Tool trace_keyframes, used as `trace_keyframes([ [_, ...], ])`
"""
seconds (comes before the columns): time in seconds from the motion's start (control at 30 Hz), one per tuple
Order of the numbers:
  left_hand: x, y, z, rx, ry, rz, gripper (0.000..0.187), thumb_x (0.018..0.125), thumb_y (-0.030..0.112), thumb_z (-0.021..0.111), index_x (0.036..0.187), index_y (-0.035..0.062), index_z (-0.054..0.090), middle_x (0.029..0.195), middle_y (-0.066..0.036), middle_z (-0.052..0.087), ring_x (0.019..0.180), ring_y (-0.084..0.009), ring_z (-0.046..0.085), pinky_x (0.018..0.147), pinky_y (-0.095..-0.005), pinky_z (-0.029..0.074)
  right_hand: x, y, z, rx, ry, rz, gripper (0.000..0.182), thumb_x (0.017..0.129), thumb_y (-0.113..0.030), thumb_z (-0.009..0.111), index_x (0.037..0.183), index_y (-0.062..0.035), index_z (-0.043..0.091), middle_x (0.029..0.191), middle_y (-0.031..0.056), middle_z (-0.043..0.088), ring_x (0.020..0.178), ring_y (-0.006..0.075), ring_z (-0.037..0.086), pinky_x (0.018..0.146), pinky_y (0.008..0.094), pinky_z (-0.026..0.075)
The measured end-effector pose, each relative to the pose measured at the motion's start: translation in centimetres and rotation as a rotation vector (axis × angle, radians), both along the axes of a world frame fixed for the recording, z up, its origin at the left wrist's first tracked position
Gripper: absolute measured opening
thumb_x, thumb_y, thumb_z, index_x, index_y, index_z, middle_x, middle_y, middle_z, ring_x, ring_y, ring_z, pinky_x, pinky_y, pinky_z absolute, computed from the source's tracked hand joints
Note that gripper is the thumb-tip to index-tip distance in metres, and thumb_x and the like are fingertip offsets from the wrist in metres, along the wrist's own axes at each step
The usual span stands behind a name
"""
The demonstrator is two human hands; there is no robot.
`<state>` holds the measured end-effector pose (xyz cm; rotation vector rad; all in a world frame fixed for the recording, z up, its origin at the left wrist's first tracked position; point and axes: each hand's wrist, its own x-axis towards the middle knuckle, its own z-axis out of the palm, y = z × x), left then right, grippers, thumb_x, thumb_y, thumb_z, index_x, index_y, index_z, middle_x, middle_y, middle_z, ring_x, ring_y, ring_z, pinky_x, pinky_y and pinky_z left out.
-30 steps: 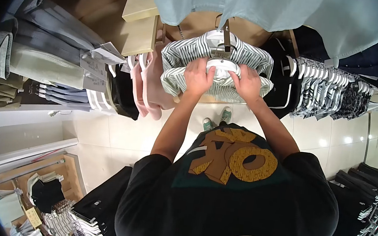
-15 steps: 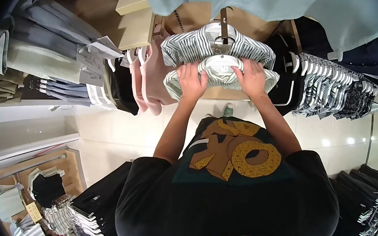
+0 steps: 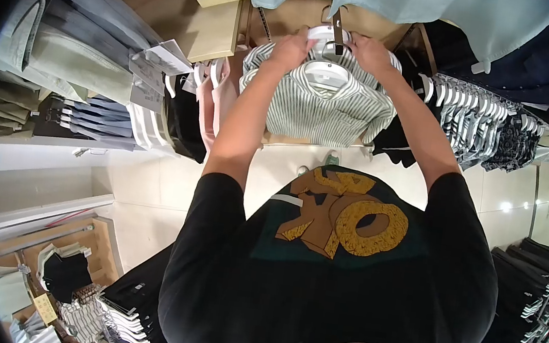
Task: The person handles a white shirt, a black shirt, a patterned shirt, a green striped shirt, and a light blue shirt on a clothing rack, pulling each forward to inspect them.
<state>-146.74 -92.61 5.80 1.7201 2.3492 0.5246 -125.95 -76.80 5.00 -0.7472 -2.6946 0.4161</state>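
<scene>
At the display rail, a striped shirt point(image 3: 329, 113) with a pale collar hangs on a hanger in front. Behind it is a second striped shirt point(image 3: 259, 54), its upper part partly covered by my hands. My left hand point(image 3: 292, 49) is closed on the left side of the rear shirt's collar. On the other side, my right hand point(image 3: 372, 54) grips the same collar area, with its fingertips partly hidden. Between my hands, a dark metal rail arm point(image 3: 337, 32) carries the hanger hooks.
Pink garments point(image 3: 226, 97) hang to the left, beside wooden blocks point(image 3: 213, 30). Patterned shirts point(image 3: 480, 114) on white hangers line the right. A pale blue garment point(image 3: 391, 4) hangs overhead. Folded trousers point(image 3: 75, 65) are stacked at far left.
Both my hands have left the front striped shirt's collar and reached up and away to the rear one. The front shirt now hangs down freely, its front spread out.
</scene>
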Motion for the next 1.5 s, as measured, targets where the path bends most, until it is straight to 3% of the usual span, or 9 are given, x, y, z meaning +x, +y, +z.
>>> trace_keyframes([
  [0.17,-0.5,2.7,-0.5,-0.019,0.029,0.089,0.048,0.11,0.045,0.046,0.128,0.0009,0.054,0.119,-0.029,0.072,0.114,-0.0451,0.067,0.1,-0.0528,0.05,-2.6,3.5,-1.0,0.145,0.067,0.006,0.048,0.104,-0.048,0.06,0.116,-0.0017,0.066,0.107,0.0226,0.074,0.103,0.046,0.069,0.09,0.0538,0.055],
  [0.7,1.4,-1.1,-2.1,0.089,-0.057,-0.012,0.039,0.11,0.038,0.049,0.121,0.0007,0.054,0.12,-0.028,0.07,0.114,-0.0454,0.065,0.101,-0.0524,0.049,0.9,-2.9,-1.5,0.212,-0.041,-0.127,0.046,0.104,-0.048,0.057,0.111,-0.0044,0.068,0.096,0.0237,0.074,0.089,0.0431,0.073,0.08,0.0529,0.059],
  [0.77,2.0,-1.9,-1.6,0.076,-0.081,-0.009,0.039,0.11,0.037,0.049,0.121,0.0009,0.054,0.121,-0.028,0.07,0.115,-0.0453,0.065,0.101,-0.0526,0.049,1.4,-3.2,-1.6,0.232,0.0,-0.082,0.045,0.104,-0.045,0.06,0.106,-0.0007,0.065,0.086,0.0261,0.071,0.081,0.0459,0.071,0.071,0.0534,0.058],
  [1.03,4.7,-5.7,-3.5,0.328,-0.16,-0.021,0.041,0.107,0.035,0.056,0.129,0.0004,0.059,0.127,-0.024,0.067,0.122,-0.0451,0.06,0.104,-0.0529,0.044,4.6,-7.8,-0.5,-0.085,0.113,-0.111,0.058,0.102,-0.055,0.059,0.116,0.0001,0.07,0.103,0.0249,0.074,0.098,0.0456,0.07,0.088,0.0509,0.056],
  [1.1,7.0,-7.7,-2.9,0.732,-0.214,0.037,0.044,0.104,0.031,0.06,0.136,0.0017,0.058,0.129,-0.021,0.065,0.121,-0.0437,0.06,0.105,-0.0511,0.045,5.0,-10.2,-2.1,-0.223,0.559,-0.226,0.049,0.104,-0.045,0.059,0.114,0.0005,0.071,0.108,0.025,0.074,0.11,0.0434,0.068,0.098,0.0471,0.053],
  [1.2,9.8,-10.3,-1.0,0.836,-0.017,0.089,0.043,0.1,0.025,0.063,0.136,0.0032,0.058,0.13,-0.02,0.064,0.119,-0.042,0.061,0.104,-0.0487,0.046,6.6,-13.7,-1.0,-0.082,0.727,-0.104,0.036,0.105,-0.033,0.058,0.105,0.0008,0.07,0.1,0.0231,0.073,0.104,0.0411,0.068,0.095,0.0484,0.05],
  [1.33,13.9,-11.8,-0.5,0.664,0.104,-0.06,0.043,0.097,0.02,0.064,0.136,0.0035,0.059,0.124,-0.019,0.066,0.113,-0.0395,0.064,0.101,-0.0473,0.048,7.1,-14.1,-3.5,0.046,0.578,-0.114,0.025,0.105,-0.022,0.057,0.094,-0.0016,0.066,0.083,0.0186,0.066,0.082,0.0391,0.064,0.08,0.0482,0.044],
  [1.4,15.3,-11.9,-3.1,0.567,0.02,0.217,0.043,0.096,0.018,0.065,0.135,0.0023,0.059,0.115,-0.018,0.068,0.105,-0.0369,0.066,0.094,-0.0472,0.05,6.5,-14.1,-3.6,0.069,0.617,-0.117,0.024,0.105,-0.022,0.057,0.094,-0.0015,0.066,0.083,0.0187,0.067,0.082,0.0392,0.064,0.082,0.0478,0.044],
  [1.5,14.0,-11.6,-5.4,0.591,0.123,0.224,0.045,0.094,0.017,0.067,0.135,0.0016,0.059,0.107,-0.016,0.068,0.099,-0.0361,0.066,0.088,-0.0482,0.05,6.6,-13.2,-3.7,0.107,0.643,-0.11,0.022,0.103,-0.021,0.059,0.097,-0.0013,0.066,0.085,0.0192,0.067,0.084,0.0391,0.065,0.084,0.0477,0.044],
])
